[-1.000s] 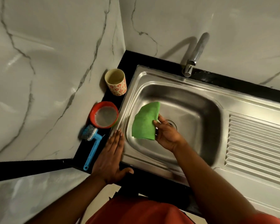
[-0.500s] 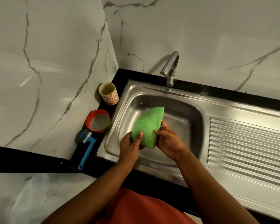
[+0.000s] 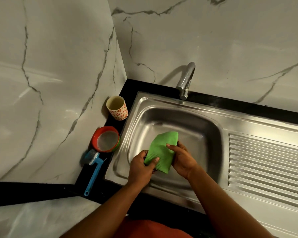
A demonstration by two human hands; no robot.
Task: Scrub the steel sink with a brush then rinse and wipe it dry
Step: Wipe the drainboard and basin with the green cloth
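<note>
Steel sink (image 3: 162, 107), a shiny rounded basin with a ribbed draining board to its right, is set in the black table (image 3: 131, 86) under a curved tap (image 3: 186, 83). Over the basin both hands pinch a green cloth (image 3: 162, 150): the left hand (image 3: 141, 167) grips its near left edge, the right hand (image 3: 182, 160) its right side. The cloth's long axis runs from the near edge up toward the far right. The blue brush (image 3: 94, 170) lies left of the sink, handle pointing toward the person.
</note>
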